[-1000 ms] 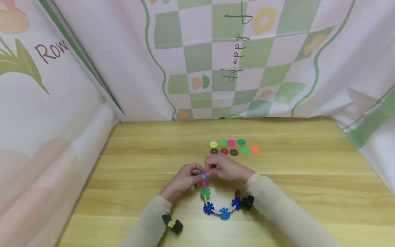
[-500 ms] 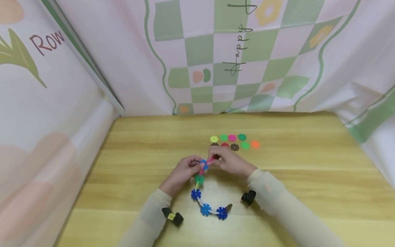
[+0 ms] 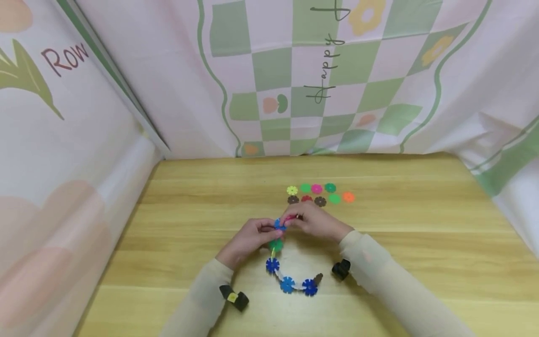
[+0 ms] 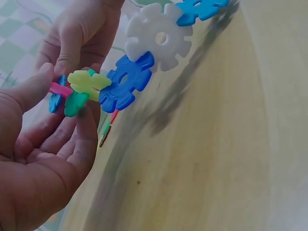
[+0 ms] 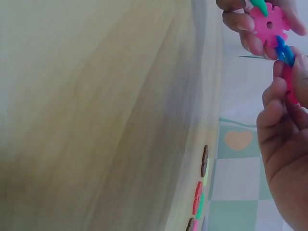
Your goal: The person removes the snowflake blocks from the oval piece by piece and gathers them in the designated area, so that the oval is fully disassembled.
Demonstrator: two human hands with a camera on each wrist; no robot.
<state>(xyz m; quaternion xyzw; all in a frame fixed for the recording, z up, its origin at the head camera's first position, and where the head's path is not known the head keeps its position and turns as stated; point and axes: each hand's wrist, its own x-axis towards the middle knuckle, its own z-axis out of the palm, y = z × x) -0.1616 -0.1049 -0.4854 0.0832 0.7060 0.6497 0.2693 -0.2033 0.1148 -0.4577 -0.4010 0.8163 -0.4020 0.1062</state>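
Observation:
A chain of interlocked notched plastic discs, snowflake-shaped, curves below both hands in the head view. From its brown end disc [image 3: 318, 278] it runs through dark blue [image 3: 309, 287], light blue and white discs to a yellow disc [image 4: 86, 84] and a green disc [image 3: 276, 245]. My left hand [image 3: 251, 238] pinches the chain's upper end, around a pink disc [image 5: 267, 25] and a blue disc [image 3: 279, 224]. Between thumb and fingers my right hand [image 3: 316, 221] pinches another pink disc [image 5: 289, 86], which meets the blue one's edge. Fingers partly hide both.
Several loose discs lie in two rows behind the hands, among them a yellow disc [image 3: 292, 190], a dark green disc [image 3: 330, 187] and an orange disc [image 3: 348, 197]. Printed curtains [image 3: 358, 93] border the wooden table [image 3: 189, 196] at the back and left.
The chain's hanging part has swung left and then slightly back right, its brown end now away from the right wrist. Both hands keep their hold at the upper end. The head view has tilted slightly.

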